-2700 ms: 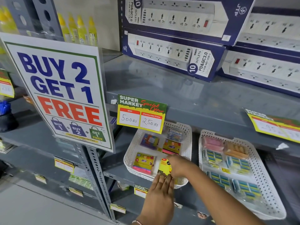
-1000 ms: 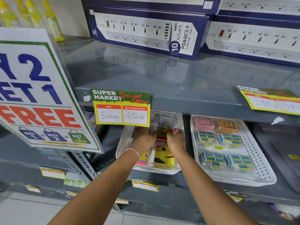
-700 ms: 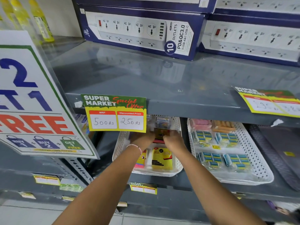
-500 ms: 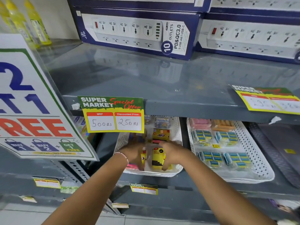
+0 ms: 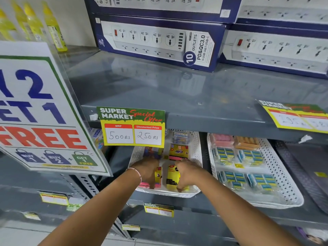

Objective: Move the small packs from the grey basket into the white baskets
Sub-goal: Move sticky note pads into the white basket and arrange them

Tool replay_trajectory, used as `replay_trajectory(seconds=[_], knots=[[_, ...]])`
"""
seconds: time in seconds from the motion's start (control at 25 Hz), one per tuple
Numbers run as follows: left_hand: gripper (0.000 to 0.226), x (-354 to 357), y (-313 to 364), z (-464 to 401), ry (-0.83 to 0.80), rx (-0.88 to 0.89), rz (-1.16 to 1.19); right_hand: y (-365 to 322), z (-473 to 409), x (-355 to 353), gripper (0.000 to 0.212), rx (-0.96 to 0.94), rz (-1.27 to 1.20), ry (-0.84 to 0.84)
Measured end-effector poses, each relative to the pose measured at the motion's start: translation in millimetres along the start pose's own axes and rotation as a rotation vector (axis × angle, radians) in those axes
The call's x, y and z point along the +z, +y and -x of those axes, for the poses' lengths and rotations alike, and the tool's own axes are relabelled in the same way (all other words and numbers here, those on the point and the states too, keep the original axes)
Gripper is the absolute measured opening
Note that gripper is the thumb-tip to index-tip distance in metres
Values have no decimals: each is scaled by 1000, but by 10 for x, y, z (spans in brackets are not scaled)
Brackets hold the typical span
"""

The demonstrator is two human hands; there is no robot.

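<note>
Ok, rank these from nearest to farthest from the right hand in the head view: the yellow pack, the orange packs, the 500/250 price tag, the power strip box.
1. yellow pack: under the right hand, front of the left white basket.
2. price tag: up and left, on the shelf edge.
3. orange packs: back of the right white basket.
4. power strip box: upper shelf, far back.

A shop: steel shelves (image 5: 195, 96), price tag (image 5: 132, 126), "Buy 2" sign (image 5: 40, 112).

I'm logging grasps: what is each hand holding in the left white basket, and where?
The left hand rests on the pink-edged pack, the right hand on the yellow pack, at their sides. Whether either truly grips cannot be told.
</note>
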State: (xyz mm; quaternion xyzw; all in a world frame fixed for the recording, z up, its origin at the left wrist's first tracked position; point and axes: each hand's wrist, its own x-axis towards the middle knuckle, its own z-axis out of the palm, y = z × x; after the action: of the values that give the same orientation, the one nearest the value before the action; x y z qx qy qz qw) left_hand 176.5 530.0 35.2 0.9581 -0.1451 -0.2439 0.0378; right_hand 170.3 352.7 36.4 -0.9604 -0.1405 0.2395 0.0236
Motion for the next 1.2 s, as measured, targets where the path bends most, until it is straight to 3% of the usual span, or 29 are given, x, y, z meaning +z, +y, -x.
replay_trajectory(seconds=[0.16,0.24,0.36,0.48,0.64,0.92,1.2], knots=[[83,21,-7,-4,-4,-1,5,17,-18,33,85,2,-10,-25],[85,26,-9,-12,-9,-7,8,63,16,-42,96,0,-194,-59],[86,29,-24,-32,-32,-32,22,199,-119,-281,85,26,-368,131],[84,23,-30,-34,-44,-37,36,302,-426,-442,69,57,-294,202],[81,-7,16,-14,-57,-16,34,320,-660,-492,90,33,-98,83],[79,-20,17,-6,-65,-18,39,253,-744,-495,75,28,-64,32],[77,-1,23,-25,-65,-22,12,222,-765,-467,94,-5,-61,55]])
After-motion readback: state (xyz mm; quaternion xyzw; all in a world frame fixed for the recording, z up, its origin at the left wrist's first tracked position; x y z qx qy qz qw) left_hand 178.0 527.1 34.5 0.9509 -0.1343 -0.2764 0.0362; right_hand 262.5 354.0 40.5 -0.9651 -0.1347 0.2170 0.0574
